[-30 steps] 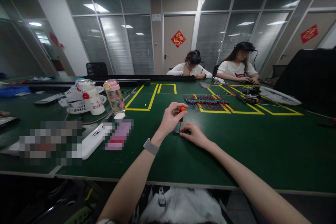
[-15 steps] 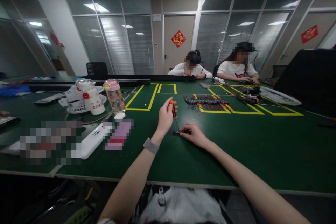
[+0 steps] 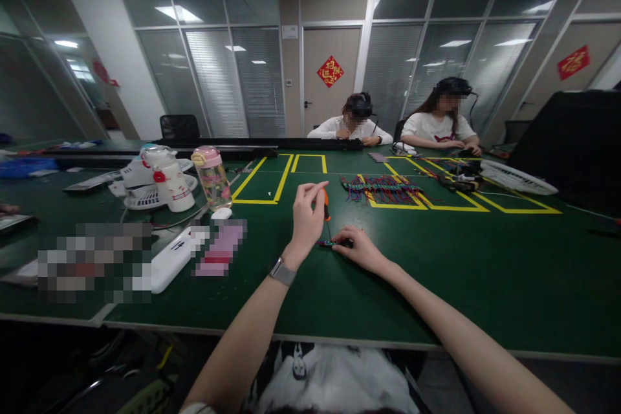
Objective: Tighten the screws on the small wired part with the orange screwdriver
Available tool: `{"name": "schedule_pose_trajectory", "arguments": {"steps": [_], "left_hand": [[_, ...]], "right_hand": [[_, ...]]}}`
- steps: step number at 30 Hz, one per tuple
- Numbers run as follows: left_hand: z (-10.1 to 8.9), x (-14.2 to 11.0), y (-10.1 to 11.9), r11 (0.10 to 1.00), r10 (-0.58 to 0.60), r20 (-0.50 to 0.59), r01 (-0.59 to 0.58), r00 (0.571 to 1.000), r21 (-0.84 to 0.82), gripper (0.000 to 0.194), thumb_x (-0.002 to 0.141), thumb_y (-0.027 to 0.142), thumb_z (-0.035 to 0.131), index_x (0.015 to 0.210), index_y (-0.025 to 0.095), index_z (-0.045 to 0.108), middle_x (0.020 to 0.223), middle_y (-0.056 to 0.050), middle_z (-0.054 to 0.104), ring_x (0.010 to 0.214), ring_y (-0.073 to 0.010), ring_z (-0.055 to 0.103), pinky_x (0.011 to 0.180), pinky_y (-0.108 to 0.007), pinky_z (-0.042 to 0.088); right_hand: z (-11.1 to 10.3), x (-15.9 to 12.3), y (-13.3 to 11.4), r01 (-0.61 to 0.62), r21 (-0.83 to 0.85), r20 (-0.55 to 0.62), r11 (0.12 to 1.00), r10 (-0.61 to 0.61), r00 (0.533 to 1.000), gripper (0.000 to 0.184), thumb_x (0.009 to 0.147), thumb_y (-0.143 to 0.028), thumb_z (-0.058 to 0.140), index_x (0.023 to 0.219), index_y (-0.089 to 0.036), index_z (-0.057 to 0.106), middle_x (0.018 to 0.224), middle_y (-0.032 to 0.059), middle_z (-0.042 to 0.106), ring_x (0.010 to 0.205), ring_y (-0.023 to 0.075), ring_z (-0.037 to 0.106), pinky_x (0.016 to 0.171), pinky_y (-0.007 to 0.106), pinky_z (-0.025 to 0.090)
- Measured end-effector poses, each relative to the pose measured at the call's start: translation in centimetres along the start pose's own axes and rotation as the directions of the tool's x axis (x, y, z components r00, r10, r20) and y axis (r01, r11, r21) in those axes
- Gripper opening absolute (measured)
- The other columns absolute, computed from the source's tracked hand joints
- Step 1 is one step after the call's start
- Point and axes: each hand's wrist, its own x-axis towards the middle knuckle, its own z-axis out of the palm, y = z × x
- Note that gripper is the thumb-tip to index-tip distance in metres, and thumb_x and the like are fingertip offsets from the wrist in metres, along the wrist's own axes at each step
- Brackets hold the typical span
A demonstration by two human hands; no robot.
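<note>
My left hand (image 3: 307,215), with a grey-banded watch on its wrist, is closed on the handle of an orange and black screwdriver (image 3: 326,206). The tool stands nearly upright, its thin shaft pointing down at a small green circuit board (image 3: 326,244) with wires at its left end. Whether the tip touches the board is too small to tell. My right hand (image 3: 358,250) rests on the table with its fingertips pinching the board's right end. Part of the board is hidden behind those fingers.
Beyond my hands lies a row of small boards with red and blue wires (image 3: 383,189) over yellow tape. To the left stand a white bottle (image 3: 172,184), a clear pink-lidded bottle (image 3: 212,178) and a white power bank (image 3: 172,265). Two people sit across the green table (image 3: 436,297).
My left hand has rolled around the screwdriver, its fingers turned further over the top of the handle. The screwdriver has shifted slightly right and stands more upright. My right hand has stayed put.
</note>
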Motion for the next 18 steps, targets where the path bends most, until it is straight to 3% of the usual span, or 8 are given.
{"name": "schedule_pose_trajectory", "arguments": {"steps": [4,8,14,18], "left_hand": [[0.3,-0.2,0.3,0.984,0.053,0.190,-0.019,0.980,-0.178,0.033,0.094,0.020,0.042,0.123,0.022,0.057,0.114,-0.007,0.062,0.101,-0.0164,0.061,0.084,-0.028,0.050],[0.4,-0.4,0.6,0.944,0.047,0.307,0.058,0.951,-0.324,0.025,0.090,0.023,0.051,0.110,0.022,0.065,0.108,-0.007,0.063,0.095,-0.0162,0.062,0.075,-0.024,0.052],[0.5,-0.1,0.3,0.930,-0.077,0.213,0.147,0.974,-0.337,0.015,0.075,0.026,0.069,0.089,0.019,0.068,0.093,-0.004,0.059,0.083,-0.0141,0.060,0.066,-0.021,0.049],[0.6,0.4,-0.9,0.941,-0.187,0.052,0.194,0.981,-0.275,0.018,0.086,0.028,0.057,0.094,0.018,0.069,0.095,-0.005,0.062,0.082,-0.0130,0.060,0.073,-0.024,0.048]], "right_hand": [[0.0,0.0,-0.1,0.000,-0.008,-0.007,1.000,0.000,1.000,0.011,0.078,-0.022,0.067,0.087,-0.017,0.071,0.083,0.0049,0.063,0.082,0.0196,0.057,0.075,0.032,0.044],[0.1,0.0,-0.1,-0.001,0.000,-0.018,1.000,0.001,1.000,0.010,0.078,-0.022,0.067,0.086,-0.017,0.071,0.082,0.0047,0.064,0.082,0.0198,0.058,0.075,0.032,0.045],[0.1,0.0,0.1,-0.002,0.001,-0.014,1.000,0.002,1.000,0.011,0.078,-0.022,0.067,0.087,-0.017,0.071,0.084,0.0053,0.064,0.082,0.0197,0.058,0.075,0.032,0.045],[0.0,0.0,0.0,-0.001,-0.001,-0.002,1.000,0.001,1.000,0.012,0.079,-0.022,0.067,0.088,-0.017,0.072,0.085,0.0055,0.065,0.083,0.0198,0.058,0.076,0.032,0.044]]}}
